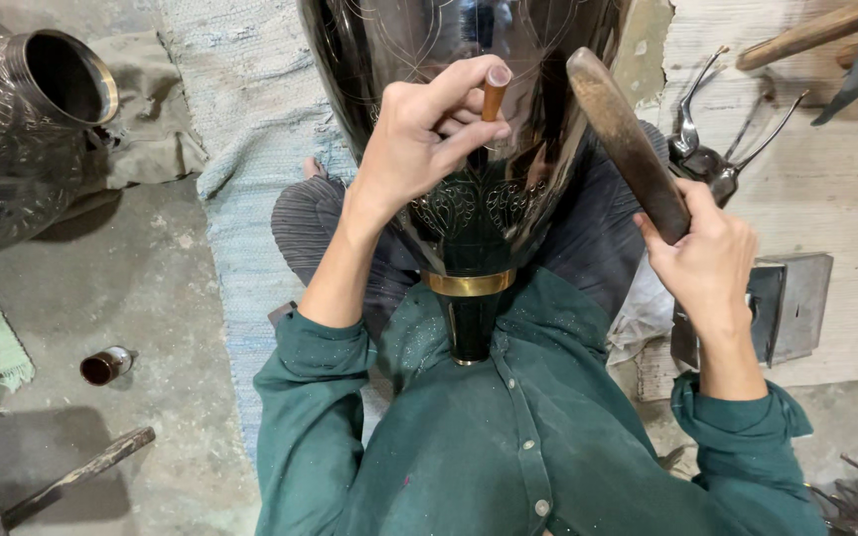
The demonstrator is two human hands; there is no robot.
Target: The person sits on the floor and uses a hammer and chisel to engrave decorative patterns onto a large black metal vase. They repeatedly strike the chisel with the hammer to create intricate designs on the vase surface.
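Observation:
A large polished dark metal vase (469,60) lies between my knees, its brass-ringed neck (469,284) pointing at my chest. Fine engraved patterns cover its lower body. My left hand (419,139) rests on the vase and pinches a small chisel with a copper-coloured top (495,91), tip against the metal. My right hand (707,253) grips the lower end of a worn wooden mallet (623,134), raised and tilted toward the chisel's head, a short gap away.
Another engraved metal vessel (22,109) lies at the far left. A small brown jar (106,364) and a wooden-handled tool (76,474) lie on the concrete floor. Metal compasses (707,149) and a steel block (786,308) sit on the board to the right. A blue woven mat (250,129) lies under me.

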